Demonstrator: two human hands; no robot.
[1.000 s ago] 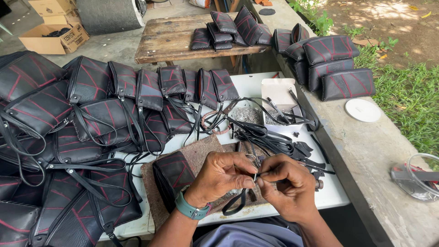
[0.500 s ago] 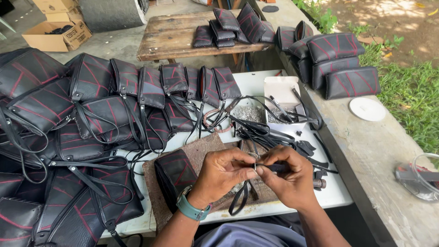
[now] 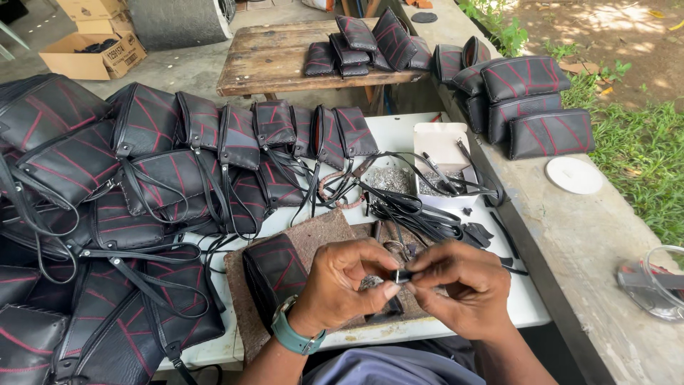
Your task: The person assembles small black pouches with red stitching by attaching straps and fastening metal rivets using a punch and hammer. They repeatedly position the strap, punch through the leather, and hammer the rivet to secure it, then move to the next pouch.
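Small dark fitting [image 3: 401,275]: pinched between the fingertips of both hands, at the centre of the grip, directly above a brown mat [image 3: 313,235]; its kind is too small to tell. Black pouch with red stitching [image 3: 274,269]: lies on the mat at 9 o'clock from the fitting, just beside the left wrist. White table [image 3: 399,132]: carries the mat, a tangle of black straps [image 3: 417,207] at 12 o'clock from the hands, and a small white box [image 3: 438,142] beyond them at 1 o'clock. Rows of matching black bags [image 3: 164,164]: fill the table's left side, from 9 to 11 o'clock. Wooden bench [image 3: 278,60]: at 12 o'clock, far back, bearing more pouches. Concrete ledge [image 3: 591,242]: at 3 o'clock, with a white lid [image 3: 574,175] and grass beyond. Cardboard box [image 3: 89,57]: on the ground at 10 o'clock. Left hand [image 3: 345,289]: curled, thumb and forefinger closed on the fitting; teal watch on the wrist. Right hand [image 3: 456,289]: curled likewise, fingertips gripping the same fitting from the opposite side.
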